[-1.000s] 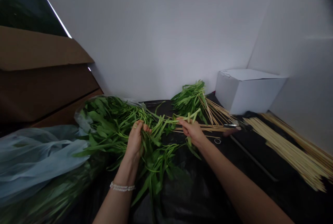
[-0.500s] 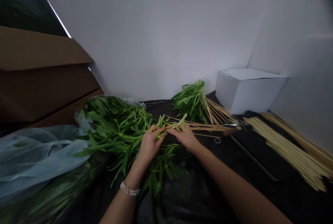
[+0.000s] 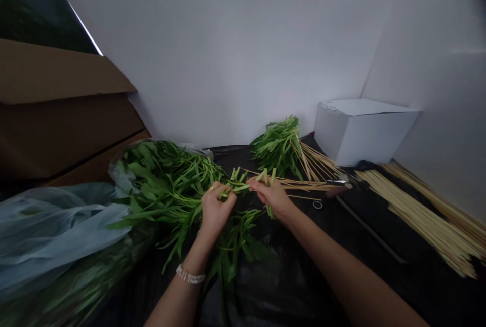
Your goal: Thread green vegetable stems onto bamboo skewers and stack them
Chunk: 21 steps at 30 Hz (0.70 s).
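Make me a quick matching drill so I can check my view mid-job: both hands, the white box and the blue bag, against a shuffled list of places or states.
Things:
1. Left hand
2. Right hand
3. White box
4. Blue bag

Places or states:
A. At the left edge of the picture, see-through
B. Bare wrist, holding stems
C. At the back, on the right
D. Bracelet on its wrist

Right pairs: 1-D, 2-B, 3-C, 4-A
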{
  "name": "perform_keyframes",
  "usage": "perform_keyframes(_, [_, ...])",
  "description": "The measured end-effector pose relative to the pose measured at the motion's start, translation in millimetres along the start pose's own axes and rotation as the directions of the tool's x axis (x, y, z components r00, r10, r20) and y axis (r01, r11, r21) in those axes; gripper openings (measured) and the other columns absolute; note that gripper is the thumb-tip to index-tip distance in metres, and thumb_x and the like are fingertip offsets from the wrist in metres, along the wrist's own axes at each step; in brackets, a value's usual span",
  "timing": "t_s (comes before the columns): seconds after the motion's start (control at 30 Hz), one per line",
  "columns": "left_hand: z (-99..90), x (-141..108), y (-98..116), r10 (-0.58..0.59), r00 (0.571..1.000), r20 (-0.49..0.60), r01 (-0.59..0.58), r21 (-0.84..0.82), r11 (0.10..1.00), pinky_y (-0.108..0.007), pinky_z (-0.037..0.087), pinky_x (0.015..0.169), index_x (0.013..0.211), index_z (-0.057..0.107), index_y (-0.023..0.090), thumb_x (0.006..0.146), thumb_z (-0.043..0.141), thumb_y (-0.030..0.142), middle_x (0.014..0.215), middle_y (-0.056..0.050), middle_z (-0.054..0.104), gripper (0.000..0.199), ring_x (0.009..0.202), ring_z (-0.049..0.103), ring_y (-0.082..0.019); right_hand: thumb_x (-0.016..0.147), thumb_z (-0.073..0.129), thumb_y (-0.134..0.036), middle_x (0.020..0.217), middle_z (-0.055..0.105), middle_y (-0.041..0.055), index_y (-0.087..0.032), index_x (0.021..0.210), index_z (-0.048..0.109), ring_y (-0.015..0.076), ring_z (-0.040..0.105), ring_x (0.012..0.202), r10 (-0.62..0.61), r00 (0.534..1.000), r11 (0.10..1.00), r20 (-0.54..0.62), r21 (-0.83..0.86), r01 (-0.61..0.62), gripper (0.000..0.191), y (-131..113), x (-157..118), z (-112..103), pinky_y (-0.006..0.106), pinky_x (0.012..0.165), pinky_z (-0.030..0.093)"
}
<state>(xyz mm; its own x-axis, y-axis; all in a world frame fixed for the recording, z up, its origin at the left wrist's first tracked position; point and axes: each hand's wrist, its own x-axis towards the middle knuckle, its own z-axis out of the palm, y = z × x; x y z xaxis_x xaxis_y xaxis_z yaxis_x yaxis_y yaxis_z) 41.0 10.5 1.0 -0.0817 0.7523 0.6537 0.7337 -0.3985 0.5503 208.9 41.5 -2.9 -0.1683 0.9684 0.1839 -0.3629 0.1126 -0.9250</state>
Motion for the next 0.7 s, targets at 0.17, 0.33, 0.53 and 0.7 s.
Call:
perform_keyframes(0.17, [0.0, 5, 3, -0.139, 0.988, -0.06, 0.126, -0.185, 0.975, -0.025, 0.041, 0.062, 0.063, 0.062, 0.019, 0.077, 0.053, 0.02, 0.064, 0.002, 0.052, 0.017, 0.064, 0.052, -0.014, 0.069, 0.075, -0.045, 0.058, 0.059, -0.0021, -0.014, 0.081, 0.071, 0.002, 0.031, 0.034, 0.036, 0.999, 0.99, 0.028, 0.133, -0.04, 0.034, -1, -2, 4, 0.021, 0.035, 0.016])
perform_keyframes(0.33, [2.2, 3, 6, 0.122, 0.984, -0.13, -0.112, 0.08, 0.991, -0.027, 0.042, 0.068, 0.071, 0.064, 0.018, 0.077, 0.057, 0.017, 0.07, 0.0, 0.053, 0.01, 0.068, 0.054, -0.015, 0.066, 0.077, -0.046, 0.055, 0.055, -0.0044, -0.013, 0.077, 0.069, 0.0005, 0.029, 0.033, 0.052, 0.998, 0.971, -0.045, 0.236, -0.04, 0.036, 3, 0, 5, 0.019, 0.033, 0.013])
perform_keyframes(0.53, [2.6, 4, 13, 0.121, 0.974, -0.193, -0.104, 0.094, 0.99, -0.024, 0.041, 0.062, 0.072, 0.065, 0.018, 0.078, 0.057, 0.015, 0.069, 0.001, 0.054, 0.011, 0.064, 0.053, -0.013, 0.064, 0.079, -0.046, 0.057, 0.055, -0.0042, -0.013, 0.075, 0.068, -0.0003, 0.027, 0.033, 0.088, 0.993, 0.933, -0.083, 0.355, -0.053, 0.036, 5, 3, 12, 0.018, 0.032, 0.012])
perform_keyframes(0.7, [4.5, 9, 18, 0.091, 0.99, -0.111, -0.09, 0.013, 0.996, -0.024, 0.041, 0.062, 0.066, 0.062, 0.018, 0.078, 0.055, 0.014, 0.067, 0.001, 0.054, 0.014, 0.064, 0.053, -0.013, 0.067, 0.078, -0.042, 0.053, 0.052, -0.0056, -0.013, 0.071, 0.066, -0.0001, 0.026, 0.033, 0.118, 0.987, 0.892, -0.111, 0.448, -0.057, 0.031, 9, 9, 10, 0.017, 0.031, 0.012])
